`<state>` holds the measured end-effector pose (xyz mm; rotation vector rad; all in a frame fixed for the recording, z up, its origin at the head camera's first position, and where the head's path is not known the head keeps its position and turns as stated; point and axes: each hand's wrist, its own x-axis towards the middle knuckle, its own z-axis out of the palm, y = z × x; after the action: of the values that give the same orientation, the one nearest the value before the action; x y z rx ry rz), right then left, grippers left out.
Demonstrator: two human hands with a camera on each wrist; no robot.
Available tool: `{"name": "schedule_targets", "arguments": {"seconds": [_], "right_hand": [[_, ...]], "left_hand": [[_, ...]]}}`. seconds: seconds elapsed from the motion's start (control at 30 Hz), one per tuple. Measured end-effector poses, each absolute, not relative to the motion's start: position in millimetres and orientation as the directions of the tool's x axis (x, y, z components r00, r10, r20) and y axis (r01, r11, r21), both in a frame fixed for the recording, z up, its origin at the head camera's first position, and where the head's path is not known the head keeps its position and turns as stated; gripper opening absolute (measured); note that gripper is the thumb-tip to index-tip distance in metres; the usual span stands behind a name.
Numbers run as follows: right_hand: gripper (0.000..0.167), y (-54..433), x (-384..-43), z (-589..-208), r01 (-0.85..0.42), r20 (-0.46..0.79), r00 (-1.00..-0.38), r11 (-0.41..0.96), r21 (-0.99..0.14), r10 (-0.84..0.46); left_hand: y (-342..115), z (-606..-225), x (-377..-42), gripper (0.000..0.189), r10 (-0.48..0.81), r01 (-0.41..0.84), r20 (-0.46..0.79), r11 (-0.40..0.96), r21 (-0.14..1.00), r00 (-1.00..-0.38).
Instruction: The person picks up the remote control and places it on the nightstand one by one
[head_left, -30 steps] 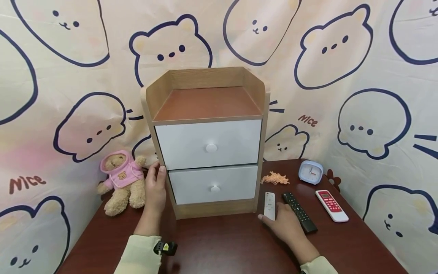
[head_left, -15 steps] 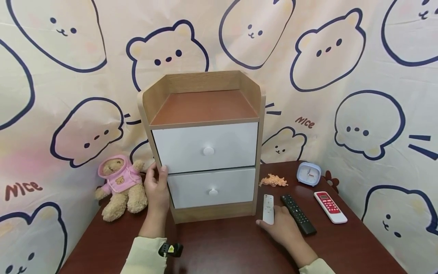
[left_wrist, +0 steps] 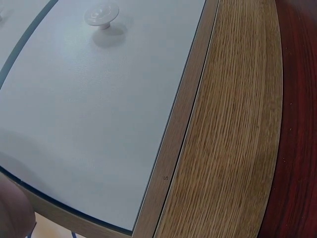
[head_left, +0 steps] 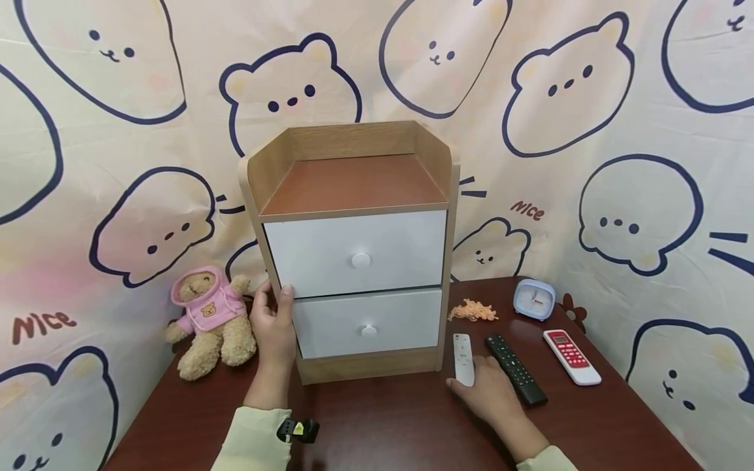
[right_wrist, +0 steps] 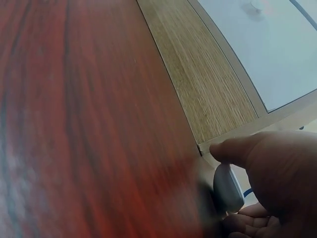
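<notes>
In the head view a small wooden cabinet (head_left: 364, 186) with two white drawers (head_left: 360, 260) stands on the dark red-brown table. My left hand (head_left: 275, 332) rests against its left side, thumb at the front edge by the drawer seam, the other fingers along the side panel. A thumb tip (left_wrist: 14, 210) shows in the left wrist view's lower corner. Right of the cabinet, my right hand (head_left: 490, 386) holds a slim white remote control (head_left: 463, 358), thumb on its left side. Seen end-on in the right wrist view, the remote (right_wrist: 228, 188) sits between thumb and curled fingers.
A black remote (head_left: 517, 369) lies just right of my right hand, with a red-and-white remote (head_left: 571, 356) farther right. Behind them are a blue alarm clock (head_left: 534, 299) and an orange crinkly bundle (head_left: 473, 310). A teddy bear (head_left: 213, 320) in pink sits left of my left hand.
The head view has shifted slightly. My left thumb has slid a little to the right onto the cabinet's front edge. The right hand keeps its hold on the white remote, almost still.
</notes>
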<state>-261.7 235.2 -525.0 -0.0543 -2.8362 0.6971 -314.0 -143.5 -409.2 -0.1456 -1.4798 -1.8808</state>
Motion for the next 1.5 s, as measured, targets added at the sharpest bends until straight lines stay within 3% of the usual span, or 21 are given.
{"name": "schedule_targets", "arguments": {"seconds": [0.73,1.5], "right_hand": [[0.048,238.4,-260.0,-517.6,0.039,0.229,-0.963,0.917,-0.396,0.14],[0.054,262.6,-252.9,-465.8,0.079,0.273,-0.93,0.86,-0.504,0.245]], "left_hand": [[-148.3,-411.8,-313.4,0.027,-0.469,0.604,0.514,-0.055,0.795,-0.719],[-149.9,-409.3,-314.1,0.031,-0.46,0.578,0.495,-0.05,0.815,-0.737]]}}
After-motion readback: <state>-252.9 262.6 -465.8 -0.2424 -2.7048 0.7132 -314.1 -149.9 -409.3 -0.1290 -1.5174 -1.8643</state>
